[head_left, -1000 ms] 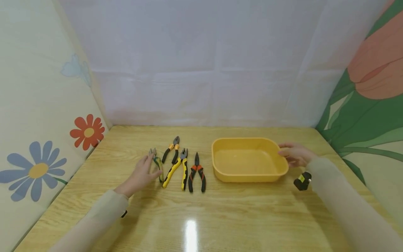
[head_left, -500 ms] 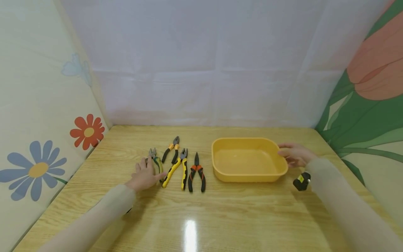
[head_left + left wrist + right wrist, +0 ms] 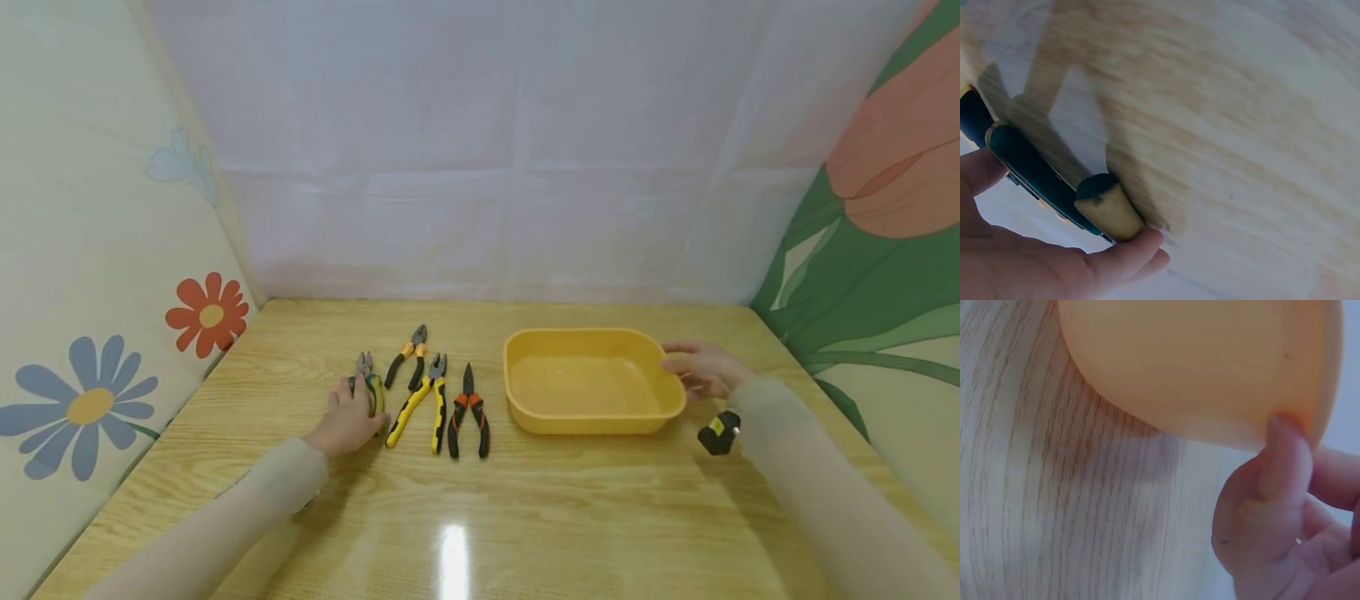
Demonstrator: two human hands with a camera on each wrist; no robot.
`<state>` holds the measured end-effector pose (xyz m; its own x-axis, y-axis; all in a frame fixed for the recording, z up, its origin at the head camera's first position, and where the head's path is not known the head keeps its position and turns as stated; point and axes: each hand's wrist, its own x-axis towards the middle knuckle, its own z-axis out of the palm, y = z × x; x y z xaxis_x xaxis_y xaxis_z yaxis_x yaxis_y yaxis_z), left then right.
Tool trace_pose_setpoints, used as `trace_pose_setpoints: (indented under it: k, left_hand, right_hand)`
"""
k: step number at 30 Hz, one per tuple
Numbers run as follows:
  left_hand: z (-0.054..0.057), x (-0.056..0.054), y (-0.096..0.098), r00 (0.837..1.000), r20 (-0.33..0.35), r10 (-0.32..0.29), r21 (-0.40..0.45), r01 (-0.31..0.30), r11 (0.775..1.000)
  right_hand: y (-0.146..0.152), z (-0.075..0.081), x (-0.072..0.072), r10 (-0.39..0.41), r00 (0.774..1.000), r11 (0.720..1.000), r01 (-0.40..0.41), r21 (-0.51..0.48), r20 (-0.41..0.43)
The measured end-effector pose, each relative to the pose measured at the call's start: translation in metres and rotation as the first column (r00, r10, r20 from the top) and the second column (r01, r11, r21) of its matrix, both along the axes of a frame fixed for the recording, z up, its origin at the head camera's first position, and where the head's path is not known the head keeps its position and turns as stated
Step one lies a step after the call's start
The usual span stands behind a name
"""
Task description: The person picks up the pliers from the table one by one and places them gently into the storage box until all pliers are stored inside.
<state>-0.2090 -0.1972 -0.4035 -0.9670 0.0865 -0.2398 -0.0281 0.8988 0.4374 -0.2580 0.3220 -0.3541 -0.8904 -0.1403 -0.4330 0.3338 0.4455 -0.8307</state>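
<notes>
My left hand point(image 3: 348, 421) grips green-and-yellow pliers point(image 3: 366, 364) by the handles at the left of the table. Seen from the left wrist, the thumb is against one handle point(image 3: 1038, 175) and the fingers press the other, with the jaws out of sight. Their metal tips point away from me in the head view. On the right, my right hand point(image 3: 703, 368) pinches the right end of a yellow plastic basin point(image 3: 596, 423). The right wrist view has the thumb point(image 3: 1285, 459) on the basin's wall point(image 3: 1210, 375), with fingers on the other side of the rim.
Beside the held pliers lie yellow-and-black pliers point(image 3: 438, 417), smaller orange-and-black pliers point(image 3: 417, 354) behind, and red-and-black needle-nose pliers point(image 3: 459, 408) nearer the basin. A pale cloth wall point(image 3: 480, 208) closes the table's back; printed panels flank both sides.
My left hand has shifted right and its fingers have drawn in on the green-and-yellow pliers, bringing their handles closer together. The right hand and the basin have stayed nearly still.
</notes>
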Motion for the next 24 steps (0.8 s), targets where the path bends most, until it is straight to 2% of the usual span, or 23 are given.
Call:
trace_pose_setpoints:
  k: [6,10,13,15,17,21,24]
  left_hand:
    - [0.003,0.0,-0.002,1.0,0.023,-0.018,0.028,0.018,0.999]
    - [0.003,0.001,-0.002,0.999,0.017,-0.035,0.011,0.035,0.999]
    - [0.001,0.002,0.0,1.0,0.0,-0.018,-0.006,0.018,1.0]
    - [-0.002,0.002,0.001,1.0,-0.019,-0.003,-0.035,0.002,0.999]
    - [-0.007,0.003,0.002,0.998,-0.056,0.009,-0.101,-0.014,0.995]
    - [-0.012,0.004,0.002,0.994,-0.111,0.014,-0.228,-0.039,0.973]
    - [-0.011,0.006,0.003,0.99,-0.14,0.006,-0.241,-0.04,0.97]
  right_hand:
    - [0.0,0.001,0.0,0.002,1.0,1.0,-0.002,-0.009,0.002]
    - [-0.001,0.002,0.001,0.006,1.0,1.0,-0.006,-0.017,-0.001]
    - [-0.001,0.003,0.002,0.006,1.0,1.0,-0.006,-0.018,0.0]
    - [-0.001,0.003,0.002,0.007,1.0,1.0,-0.007,-0.017,-0.002]
    - [-0.001,0.003,0.003,0.006,1.0,1.0,-0.006,-0.014,-0.004]
    - [0.0,0.002,0.002,0.006,1.0,1.0,-0.006,-0.004,-0.011]
    - [0.0,0.002,0.003,0.0,1.0,1.0,0.0,-0.003,-0.009]
